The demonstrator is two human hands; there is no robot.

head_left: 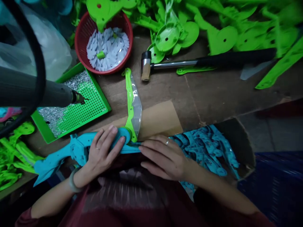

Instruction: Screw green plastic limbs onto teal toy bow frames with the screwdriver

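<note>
Assembly by hand at a desk (pixel 163 90). The long turquoise part (pixel 79 147) lies along the near edge, in front of the person. The left hand (pixel 103 149) is closed over it, thumb and fingers bent around its blue disc (pixel 125 135). The right hand (pixel 164 157) has its fingers close together, tips at the part's other end; whether they pinch it cannot be told. A green arm (pixel 129 101) with a clear plate (pixel 136 107) meets the disc at its lower end. Work on this unit appears partly complete: the pieces are brought together, but no fastening can be confirmed. A grey tool (pixel 54 91) hangs over the green tray (pixel 101 101) of small metal pieces (pixel 53 116). Loose turquoise pieces (pixel 205 151) at the right suggest more units remain.
</note>
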